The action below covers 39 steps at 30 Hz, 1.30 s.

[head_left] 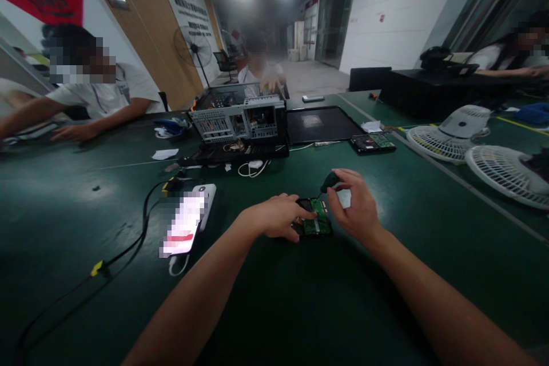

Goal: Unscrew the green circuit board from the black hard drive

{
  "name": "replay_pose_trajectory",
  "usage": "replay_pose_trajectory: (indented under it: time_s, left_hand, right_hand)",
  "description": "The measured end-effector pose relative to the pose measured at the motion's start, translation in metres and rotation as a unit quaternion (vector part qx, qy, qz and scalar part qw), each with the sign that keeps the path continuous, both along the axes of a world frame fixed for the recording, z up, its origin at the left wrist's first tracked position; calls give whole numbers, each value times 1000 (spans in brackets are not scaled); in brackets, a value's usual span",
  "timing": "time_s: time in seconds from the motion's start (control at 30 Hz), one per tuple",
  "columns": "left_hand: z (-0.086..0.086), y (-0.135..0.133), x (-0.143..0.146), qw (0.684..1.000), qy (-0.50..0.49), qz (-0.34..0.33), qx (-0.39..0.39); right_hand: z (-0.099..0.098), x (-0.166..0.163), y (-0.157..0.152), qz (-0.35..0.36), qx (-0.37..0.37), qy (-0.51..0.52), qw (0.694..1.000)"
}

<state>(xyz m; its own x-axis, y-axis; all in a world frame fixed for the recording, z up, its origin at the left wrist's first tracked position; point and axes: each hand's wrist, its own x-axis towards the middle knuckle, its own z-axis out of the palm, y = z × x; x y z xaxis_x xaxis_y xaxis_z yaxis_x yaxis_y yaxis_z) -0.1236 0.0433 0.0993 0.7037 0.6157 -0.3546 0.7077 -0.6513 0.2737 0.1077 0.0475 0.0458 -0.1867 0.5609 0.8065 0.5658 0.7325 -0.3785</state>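
A hard drive with a green circuit board facing up lies flat on the green table before me. My left hand grips its left side, with the index finger resting across the board and the thumb at the near edge. Over the far right part of the board, my right hand pinches the dark handle of a small screwdriver between thumb and fingers. The screwdriver leans, its thin shaft pointing down to the board near the far edge. Whether the tip sits in a screw is too small to tell.
Behind stands an opened computer case beside a black panel. Another hard drive lies to the right, near white fans. A lit phone and black cable are at left. Other people sit around the table.
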Motion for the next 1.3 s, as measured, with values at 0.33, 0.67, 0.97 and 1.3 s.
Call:
replay_pose_trajectory:
  time_s: [0.33,0.67,0.97,1.3]
  left_hand:
    - [-2,0,0,1000,2,7,5]
    - [-1,-1,0,1000,-2,12,-5]
    - [1,0,0,1000,3,8,-5]
    - [-1,0,-1,1000,-3,7,-5]
  right_hand:
    - [-2,-4,1,-48,61,1,997]
    - [3,1,3,-59,96,-30,993]
    - [5,4,4,-78,104,-30,991]
    - [4,1,0,-59,49,-4,997]
